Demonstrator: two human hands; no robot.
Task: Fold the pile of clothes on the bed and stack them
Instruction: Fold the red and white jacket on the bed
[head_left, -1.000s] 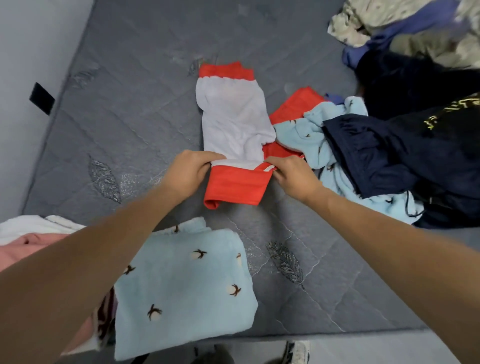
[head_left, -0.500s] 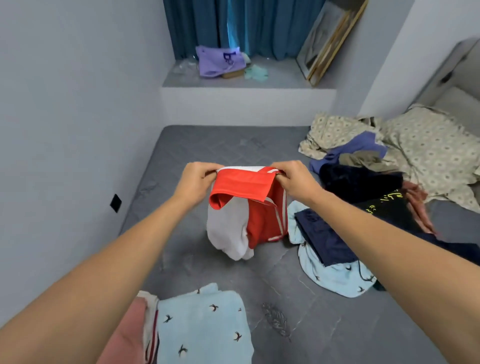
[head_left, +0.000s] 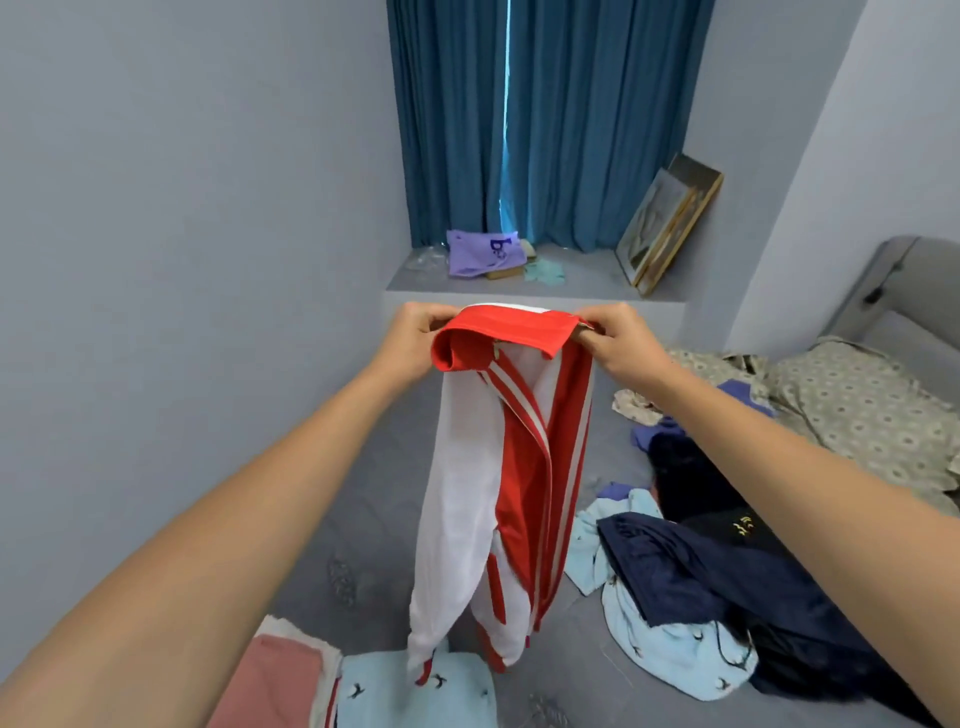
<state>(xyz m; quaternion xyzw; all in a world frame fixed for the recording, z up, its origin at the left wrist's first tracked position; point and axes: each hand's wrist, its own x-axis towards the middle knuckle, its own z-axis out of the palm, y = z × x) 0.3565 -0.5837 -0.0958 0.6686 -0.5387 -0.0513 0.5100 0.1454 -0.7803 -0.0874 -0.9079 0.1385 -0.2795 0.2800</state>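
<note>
Garment (head_left: 511, 467) lifted off the bed, hanging full length from both hands.

Head view: a second ago it lay flat on the mattress (head_left: 374, 493); now the left hand (head_left: 415, 338) and right hand (head_left: 618, 338) pinch its red band at 12 o'clock, so folding likely restarts. Folded stack (head_left: 415, 691) at 6, unfolded pile (head_left: 727, 571) at 3. Grey walls, blue curtain (head_left: 545, 119) at 12.

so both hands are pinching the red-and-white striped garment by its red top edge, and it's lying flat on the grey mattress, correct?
Not flat. The head view shows the left hand and right hand pinching the red-and-white striped garment by its red top edge, but it hangs down in the air above the grey mattress.
</note>
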